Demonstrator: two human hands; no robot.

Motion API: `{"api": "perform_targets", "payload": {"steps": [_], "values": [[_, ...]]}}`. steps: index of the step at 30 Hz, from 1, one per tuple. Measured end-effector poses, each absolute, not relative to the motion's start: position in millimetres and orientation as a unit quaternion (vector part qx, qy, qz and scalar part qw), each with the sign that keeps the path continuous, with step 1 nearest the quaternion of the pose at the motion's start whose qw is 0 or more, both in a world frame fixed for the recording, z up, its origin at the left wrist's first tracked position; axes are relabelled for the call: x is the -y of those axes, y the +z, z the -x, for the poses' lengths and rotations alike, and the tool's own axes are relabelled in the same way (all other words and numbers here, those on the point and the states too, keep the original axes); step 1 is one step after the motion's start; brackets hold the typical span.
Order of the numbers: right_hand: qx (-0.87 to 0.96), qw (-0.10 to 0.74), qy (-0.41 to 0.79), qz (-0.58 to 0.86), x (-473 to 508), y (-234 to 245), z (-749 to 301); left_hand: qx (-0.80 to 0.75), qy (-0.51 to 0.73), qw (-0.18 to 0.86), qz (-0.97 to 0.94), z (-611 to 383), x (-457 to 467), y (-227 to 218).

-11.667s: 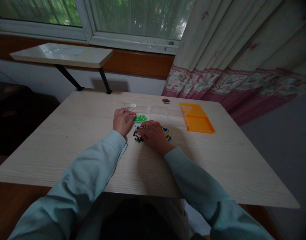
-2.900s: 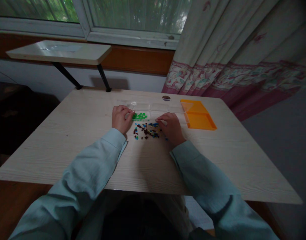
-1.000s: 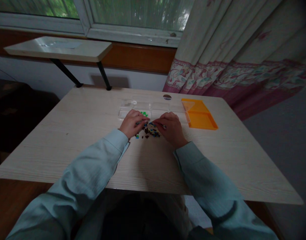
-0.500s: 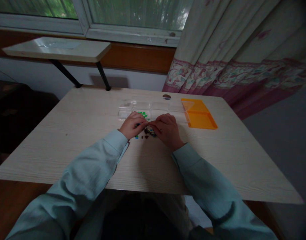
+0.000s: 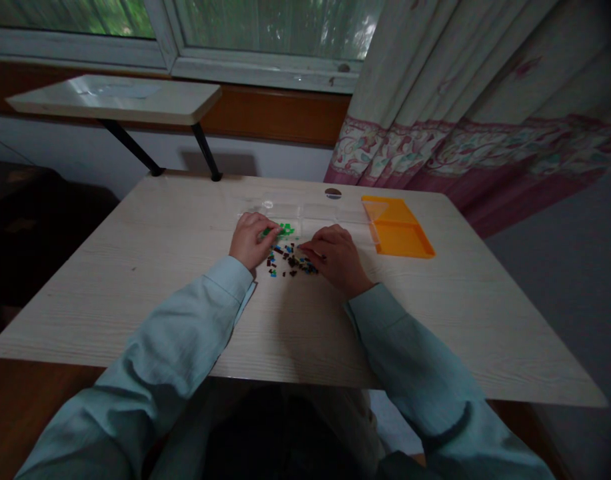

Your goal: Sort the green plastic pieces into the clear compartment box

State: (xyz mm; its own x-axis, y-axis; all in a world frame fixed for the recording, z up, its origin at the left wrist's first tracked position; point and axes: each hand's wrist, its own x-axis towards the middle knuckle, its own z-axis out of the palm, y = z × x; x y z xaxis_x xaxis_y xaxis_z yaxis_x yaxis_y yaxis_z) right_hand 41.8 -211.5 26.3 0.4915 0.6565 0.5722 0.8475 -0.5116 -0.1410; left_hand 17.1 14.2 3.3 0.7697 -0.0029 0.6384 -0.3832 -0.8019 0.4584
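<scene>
left hand [image 5: 248,239]: fingers curled, palm down | right hand [image 5: 335,257]: fingers bent, palm down

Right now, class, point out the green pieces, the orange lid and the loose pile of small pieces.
green pieces [image 5: 285,229], head view, middle of the cluster
orange lid [image 5: 398,230], head view, flat centre
loose pile of small pieces [image 5: 288,259], head view, middle of the scatter

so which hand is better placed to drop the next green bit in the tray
Probably the left hand: its fingertips sit at the green bits in the clear tray. The right hand rests on the loose pile.
</scene>
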Motion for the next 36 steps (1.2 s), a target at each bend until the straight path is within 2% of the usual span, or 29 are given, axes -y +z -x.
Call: {"api": "perform_targets", "payload": {"steps": [5, 12, 27, 36], "values": [[0.516, 0.176, -0.105, 0.832, 218, 23, -52, 0.027, 0.354, 0.266, -0.896, -22, -27, 0], [0.517, 0.180, -0.046, 0.835, 232, 27, -61, 0.028, 0.341, 0.271, -0.900, -22, -23, -1], [0.527, 0.137, -0.032, 0.838, 230, 26, -61, 0.028, 0.330, 0.280, -0.901, -22, -23, -2], [0.541, 0.158, -0.036, 0.826, 228, 28, -58, 0.034, 0.337, 0.283, -0.897, -24, -23, -4]]}}
